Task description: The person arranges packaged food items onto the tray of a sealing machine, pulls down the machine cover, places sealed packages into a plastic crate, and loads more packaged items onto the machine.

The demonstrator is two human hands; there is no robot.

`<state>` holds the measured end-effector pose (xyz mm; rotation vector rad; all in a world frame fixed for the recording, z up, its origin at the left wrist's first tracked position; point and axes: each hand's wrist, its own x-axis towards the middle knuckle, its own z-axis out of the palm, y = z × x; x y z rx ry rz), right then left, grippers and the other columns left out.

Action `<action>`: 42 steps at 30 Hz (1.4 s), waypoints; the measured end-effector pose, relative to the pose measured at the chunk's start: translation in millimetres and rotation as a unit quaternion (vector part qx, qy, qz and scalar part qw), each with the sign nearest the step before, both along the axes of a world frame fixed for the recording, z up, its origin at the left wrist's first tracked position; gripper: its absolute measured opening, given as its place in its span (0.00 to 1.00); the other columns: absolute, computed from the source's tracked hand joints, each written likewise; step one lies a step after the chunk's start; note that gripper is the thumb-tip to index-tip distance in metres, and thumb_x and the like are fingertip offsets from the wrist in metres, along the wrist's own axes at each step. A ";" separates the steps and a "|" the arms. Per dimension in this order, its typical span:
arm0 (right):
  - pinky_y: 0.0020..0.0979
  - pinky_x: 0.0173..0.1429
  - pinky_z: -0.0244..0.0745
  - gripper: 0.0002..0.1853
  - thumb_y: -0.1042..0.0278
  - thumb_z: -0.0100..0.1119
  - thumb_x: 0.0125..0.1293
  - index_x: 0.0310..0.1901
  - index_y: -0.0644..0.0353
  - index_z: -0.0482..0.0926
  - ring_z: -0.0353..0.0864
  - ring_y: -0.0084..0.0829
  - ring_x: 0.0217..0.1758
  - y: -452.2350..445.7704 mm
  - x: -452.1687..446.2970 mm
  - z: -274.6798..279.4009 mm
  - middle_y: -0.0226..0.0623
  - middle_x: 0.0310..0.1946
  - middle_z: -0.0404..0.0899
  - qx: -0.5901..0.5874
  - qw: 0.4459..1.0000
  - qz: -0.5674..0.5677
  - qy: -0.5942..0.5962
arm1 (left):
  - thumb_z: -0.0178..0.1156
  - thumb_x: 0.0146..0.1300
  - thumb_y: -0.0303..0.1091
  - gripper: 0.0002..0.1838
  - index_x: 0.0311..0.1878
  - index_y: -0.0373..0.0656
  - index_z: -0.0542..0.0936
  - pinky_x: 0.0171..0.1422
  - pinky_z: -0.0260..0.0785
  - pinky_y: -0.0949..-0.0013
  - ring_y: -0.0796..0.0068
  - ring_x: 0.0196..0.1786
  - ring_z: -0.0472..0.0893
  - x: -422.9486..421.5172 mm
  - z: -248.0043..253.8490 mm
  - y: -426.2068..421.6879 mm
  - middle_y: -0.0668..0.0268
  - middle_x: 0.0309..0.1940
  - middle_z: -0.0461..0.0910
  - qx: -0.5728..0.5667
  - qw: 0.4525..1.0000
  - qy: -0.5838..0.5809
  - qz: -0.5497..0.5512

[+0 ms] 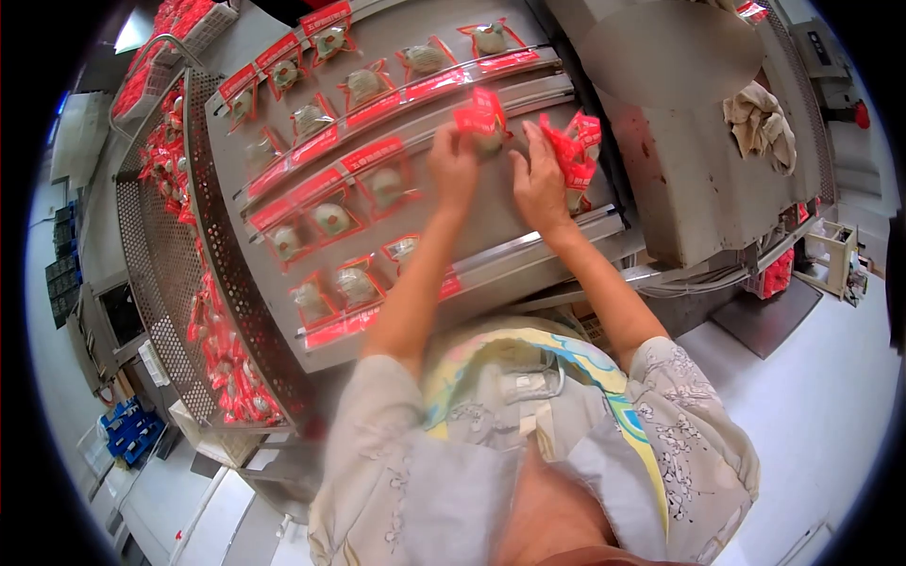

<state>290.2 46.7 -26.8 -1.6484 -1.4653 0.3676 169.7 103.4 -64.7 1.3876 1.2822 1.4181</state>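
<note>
My left hand (455,162) is closed at the edge of a red-and-clear packet (485,125) with a greenish round item inside, above the metal work surface (491,208). To its right, my right hand (541,179) touches a bunch of red packets (573,156); its fingers are partly hidden by them. Similar packets lie in rows along metal bars on the surface, among them one packet (332,219) left of my left hand and another (357,284) nearer my body.
A perforated metal trough (151,274) on the left holds many red packets (226,363). At the right, a crumpled cloth (761,127) lies on a metal machine housing (679,179). A crate of red packets (203,28) stands at the upper left.
</note>
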 end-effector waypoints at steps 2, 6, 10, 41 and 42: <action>0.37 0.57 0.71 0.19 0.70 0.56 0.66 0.57 0.68 0.73 0.77 0.46 0.53 14.4 -3.8 2.5 0.54 0.50 0.78 -0.019 0.996 0.006 0.083 | 0.57 0.70 0.34 0.07 0.41 0.39 0.75 0.29 0.65 0.79 0.87 0.27 0.72 -11.2 -0.2 -10.2 0.72 0.30 0.78 -0.093 0.995 -0.009 -0.021; 0.35 0.38 0.74 0.13 0.62 0.60 0.65 0.39 0.66 0.82 0.82 0.37 0.30 41.2 -10.6 -15.7 0.45 0.30 0.83 -0.161 0.949 0.051 0.266 | 0.55 0.71 0.32 0.08 0.42 0.36 0.74 0.31 0.68 0.79 0.85 0.29 0.75 -26.7 -19.2 -24.3 0.70 0.30 0.79 -0.100 0.994 0.020 0.038; 0.43 0.41 0.76 0.18 0.51 0.59 0.61 0.34 0.59 0.85 0.83 0.48 0.36 54.2 -6.4 -13.4 0.49 0.31 0.83 -0.317 0.944 0.062 0.062 | 0.51 0.71 0.30 0.08 0.43 0.34 0.74 0.33 0.71 0.78 0.84 0.30 0.77 -42.1 -26.4 -33.8 0.68 0.31 0.80 -0.150 0.986 -0.005 0.077; 0.41 0.47 0.76 0.09 0.62 0.67 0.55 0.34 0.56 0.82 0.79 0.42 0.43 109.1 -32.4 14.5 0.41 0.35 0.77 -0.013 0.967 0.098 -0.234 | 0.62 0.52 0.25 0.21 0.53 0.38 0.77 0.66 0.62 0.56 0.55 0.61 0.71 -21.5 40.4 -43.0 0.57 0.53 0.75 0.105 0.918 0.383 0.019; 0.41 0.47 0.75 0.09 0.61 0.66 0.55 0.35 0.55 0.82 0.79 0.42 0.43 108.3 -22.5 24.1 0.41 0.35 0.77 0.014 0.971 0.092 -0.221 | 0.62 0.52 0.25 0.22 0.53 0.38 0.76 0.66 0.62 0.56 0.56 0.61 0.71 -18.3 44.7 -44.7 0.57 0.54 0.75 0.102 0.918 0.383 0.021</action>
